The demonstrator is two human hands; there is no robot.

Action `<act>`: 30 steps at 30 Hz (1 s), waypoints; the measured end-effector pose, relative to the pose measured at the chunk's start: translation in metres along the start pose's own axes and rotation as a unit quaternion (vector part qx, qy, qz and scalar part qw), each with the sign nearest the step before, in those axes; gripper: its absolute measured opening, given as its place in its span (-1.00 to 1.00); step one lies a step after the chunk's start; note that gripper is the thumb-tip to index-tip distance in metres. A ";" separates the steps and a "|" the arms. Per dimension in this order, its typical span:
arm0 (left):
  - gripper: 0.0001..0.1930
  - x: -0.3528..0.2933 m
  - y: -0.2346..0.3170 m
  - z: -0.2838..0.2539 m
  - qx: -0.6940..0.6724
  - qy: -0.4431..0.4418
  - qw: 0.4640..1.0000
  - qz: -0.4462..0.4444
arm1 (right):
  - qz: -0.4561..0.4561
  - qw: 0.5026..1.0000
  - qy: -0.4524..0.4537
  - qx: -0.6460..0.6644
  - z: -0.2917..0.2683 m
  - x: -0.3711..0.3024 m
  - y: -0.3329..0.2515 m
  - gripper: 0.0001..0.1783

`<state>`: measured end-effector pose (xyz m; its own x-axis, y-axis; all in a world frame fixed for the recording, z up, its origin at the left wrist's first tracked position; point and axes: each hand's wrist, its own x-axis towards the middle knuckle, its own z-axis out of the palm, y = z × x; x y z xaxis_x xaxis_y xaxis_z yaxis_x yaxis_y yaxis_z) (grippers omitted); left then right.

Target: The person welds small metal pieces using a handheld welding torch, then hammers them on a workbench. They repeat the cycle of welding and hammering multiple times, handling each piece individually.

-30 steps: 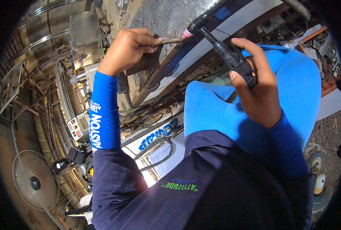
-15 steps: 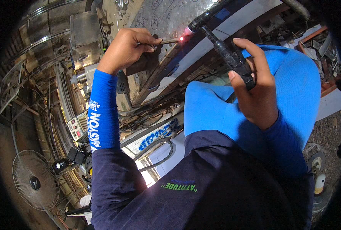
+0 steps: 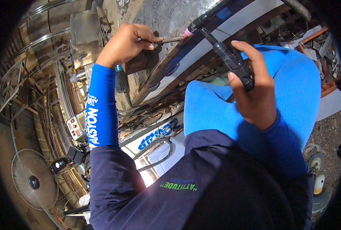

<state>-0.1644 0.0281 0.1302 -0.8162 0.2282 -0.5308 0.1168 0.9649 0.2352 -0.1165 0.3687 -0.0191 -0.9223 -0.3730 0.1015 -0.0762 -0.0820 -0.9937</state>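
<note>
My right hand is closed around the handle of a black TIG welding torch. The torch slants up and left to its pink nozzle, which sits over the edge of the workbench. With thumb and forefinger, my left hand pinches a thin metal strip whose far end meets the nozzle tip. Exactly where strip and nozzle touch is too small to make out. No glow shows at the tip.
A metal sheet with handwriting covers part of the workbench. Beside my left forearm hangs a dark power tool. A standing fan and a control box are at the left. Metal scrap lies at the far right.
The bright pink glow at the nozzle tip has gone out. My left hand and forearm have shifted slightly up and left, while the torch hand has hardly moved.
</note>
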 end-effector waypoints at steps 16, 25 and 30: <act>-0.68 0.007 -0.003 -0.006 -0.027 -0.039 0.998 -0.048 | 0.005 1.000 0.000 -0.001 -0.001 -0.003 -0.001 -0.42; -0.70 0.007 -0.006 -0.007 -0.028 -0.042 0.998 -0.024 | 0.016 1.000 -0.002 0.013 0.002 -0.006 -0.002 -0.39; -0.82 0.007 0.006 -0.011 -0.036 -0.032 0.996 -0.080 | -0.030 0.999 -0.024 -0.018 0.000 -0.006 0.004 -0.35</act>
<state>-0.1752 0.0343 0.1370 -0.7829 0.0832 -0.6166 -0.0536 0.9783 0.2002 -0.1114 0.3704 -0.0233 -0.8966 -0.4125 0.1613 -0.1442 -0.0723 -0.9869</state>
